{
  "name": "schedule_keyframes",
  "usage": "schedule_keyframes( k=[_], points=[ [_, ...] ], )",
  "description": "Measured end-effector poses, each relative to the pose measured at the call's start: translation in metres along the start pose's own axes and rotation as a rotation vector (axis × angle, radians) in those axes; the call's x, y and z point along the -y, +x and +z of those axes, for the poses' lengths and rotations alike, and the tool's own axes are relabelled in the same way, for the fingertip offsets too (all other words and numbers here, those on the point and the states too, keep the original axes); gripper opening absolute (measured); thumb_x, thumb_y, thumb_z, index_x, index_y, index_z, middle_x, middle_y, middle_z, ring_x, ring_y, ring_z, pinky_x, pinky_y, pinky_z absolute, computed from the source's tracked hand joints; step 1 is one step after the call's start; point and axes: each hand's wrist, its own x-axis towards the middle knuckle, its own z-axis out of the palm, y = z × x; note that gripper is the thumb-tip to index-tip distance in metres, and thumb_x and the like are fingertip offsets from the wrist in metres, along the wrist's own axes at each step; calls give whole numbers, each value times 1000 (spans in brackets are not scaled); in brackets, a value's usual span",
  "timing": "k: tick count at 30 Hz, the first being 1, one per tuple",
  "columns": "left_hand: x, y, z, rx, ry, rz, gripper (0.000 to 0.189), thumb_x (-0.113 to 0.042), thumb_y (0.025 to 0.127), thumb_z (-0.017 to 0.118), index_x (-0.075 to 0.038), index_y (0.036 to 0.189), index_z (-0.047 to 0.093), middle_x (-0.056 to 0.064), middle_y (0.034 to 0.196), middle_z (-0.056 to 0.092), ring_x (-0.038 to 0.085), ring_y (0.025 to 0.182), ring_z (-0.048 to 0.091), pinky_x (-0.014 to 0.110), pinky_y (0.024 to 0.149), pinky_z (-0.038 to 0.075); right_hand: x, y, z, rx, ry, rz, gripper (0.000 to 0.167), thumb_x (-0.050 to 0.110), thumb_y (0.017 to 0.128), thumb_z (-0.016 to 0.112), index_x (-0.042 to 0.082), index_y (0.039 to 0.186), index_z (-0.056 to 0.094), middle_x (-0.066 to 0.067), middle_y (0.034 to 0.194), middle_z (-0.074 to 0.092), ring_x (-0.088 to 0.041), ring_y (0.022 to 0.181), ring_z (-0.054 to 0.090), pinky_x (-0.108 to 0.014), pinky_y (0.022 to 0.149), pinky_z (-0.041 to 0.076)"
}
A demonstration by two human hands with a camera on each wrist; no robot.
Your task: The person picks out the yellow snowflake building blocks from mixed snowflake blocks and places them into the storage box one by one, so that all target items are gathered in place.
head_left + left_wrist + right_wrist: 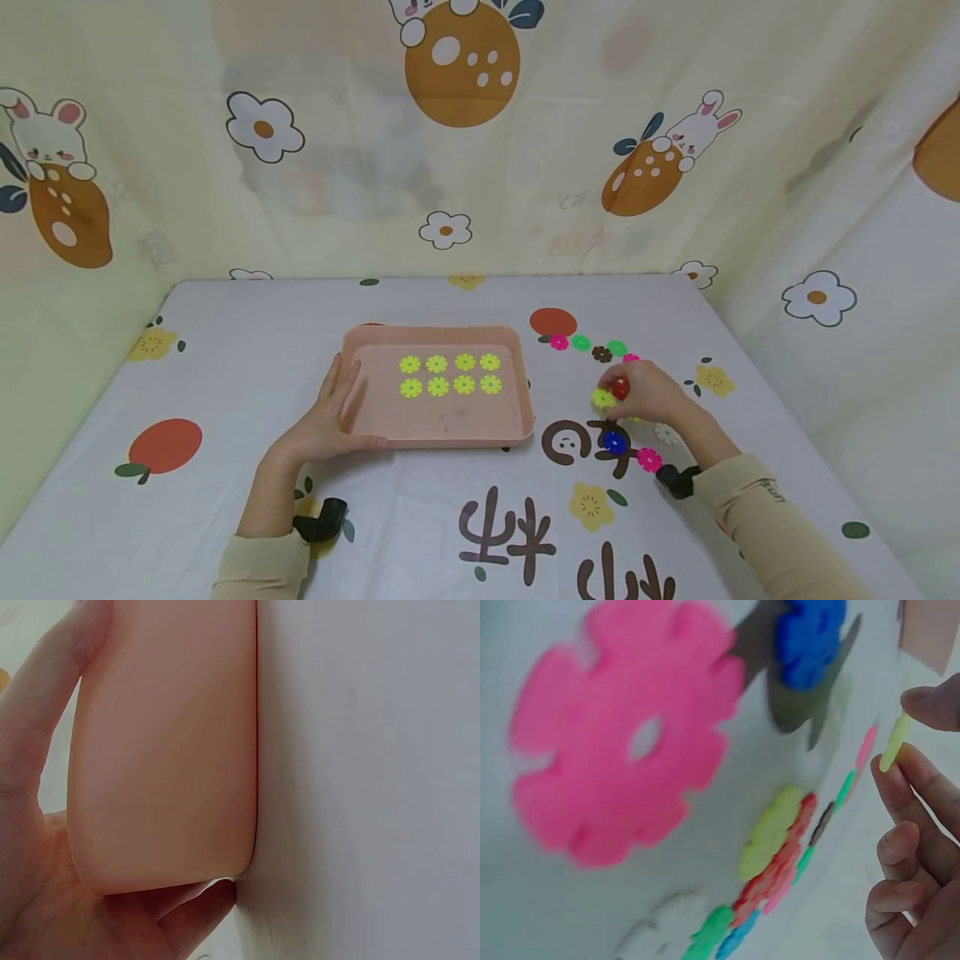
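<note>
My left hand (321, 417) holds the near left corner of a pink tray (465, 427), fingers along its left side and thumb along the front wall. The left wrist view shows the tray's outer wall (165, 750) between thumb and fingers. Two rows of yellow-green flower-shaped discs (437, 386) lie flat in the tray. To the right of it, my right hand (647, 393) pinches another yellow-green flower disc (895, 742) between thumb and index finger, above the table. A red flower disc (620, 388) lies close by that hand.
Loose flower discs lie on the right side: a pink one (649, 459), a blue one (616, 442), a white one (665, 433) and a brown one (602, 354), among others. The patterned cloth (405, 508) covers the table, and a hanging curtain (337, 192) stands behind it.
</note>
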Motion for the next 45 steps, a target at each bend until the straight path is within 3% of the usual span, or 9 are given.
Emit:
schedule_keyframes(
  k=[8, 17, 25, 37, 45],
  points=[
    [1, 0, 0, -2, -1, 12, 122, -51, 61, 80, -18, 148, 1, 14, 150, -17, 39, 136, -6, 64, 99, 18, 20, 3, -4, -28, 19, -72, 31, 20, 66, 80, 9, 92, 69, 0, 86, 63, -17, 68, 47, -27, 56, 43],
    [2, 1, 1, -3, 1, 11, 123, -51, 60, 80, -17, 148, 1, 13, 150, -17, 39, 136, -6, 64, 99, 18, 44, 9, -1, -54, 52, -142, 30, 21, 66, 80, 11, 92, 69, 4, 85, 63, -19, 72, 48, -28, 58, 43],
    [1, 1, 1, -6, 3, 9, 123, -52, 60, 80, -19, 148, 1, 13, 150, -17, 38, 136, -7, 64, 99, 17, 65, 18, 5, -69, 100, -180, 31, 19, 66, 81, 10, 93, 69, 3, 85, 63, -17, 67, 46, -27, 51, 44],
    [1, 0, 1, -3, -7, 9, 123, -51, 60, 80, -17, 148, 1, 14, 150, -16, 39, 136, -7, 64, 99, 17, 100, 29, 13, -59, 145, -274, 33, 25, 66, 82, 12, 92, 69, 5, 83, 62, -18, 66, 48, -27, 52, 44],
    [0, 0, -1, 2, -11, 10, 123, -51, 60, 80, -17, 148, 0, 14, 150, -17, 38, 136, -7, 64, 99, 17, 119, 36, 23, -44, 208, -309, 29, 19, 65, 81, 12, 90, 68, 5, 81, 61, -15, 62, 46, -25, 51, 40]
  ],
)
